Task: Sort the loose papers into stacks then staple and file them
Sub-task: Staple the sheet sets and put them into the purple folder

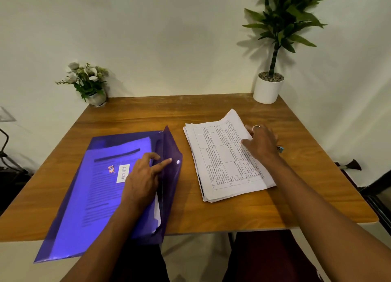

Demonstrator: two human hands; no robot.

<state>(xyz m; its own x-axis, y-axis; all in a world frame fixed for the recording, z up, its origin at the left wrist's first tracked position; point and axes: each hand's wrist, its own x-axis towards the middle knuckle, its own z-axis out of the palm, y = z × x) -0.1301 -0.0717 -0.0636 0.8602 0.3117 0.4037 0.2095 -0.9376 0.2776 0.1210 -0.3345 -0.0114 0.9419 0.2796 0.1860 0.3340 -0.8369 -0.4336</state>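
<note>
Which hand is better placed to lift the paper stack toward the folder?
Right. The right hand rests on the paper stack at its right edge; the left hand is on the purple folder beside its open flap.

bare table [184, 207] between folder [84, 186] and papers [224, 161]

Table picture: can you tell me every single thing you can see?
table: one, brown, by the wall
folder: one, purple, left side, flap open
sheets: some, white, inside the folder
paper stack: one, white, right of the folder
flowers: one bunch, white, far left corner
plant: one, green, white pot, far right corner
small thing: one, blue, half hidden, right side
left hand: one, resting on the folder
right hand: one, ringed, on the paper stack
</note>
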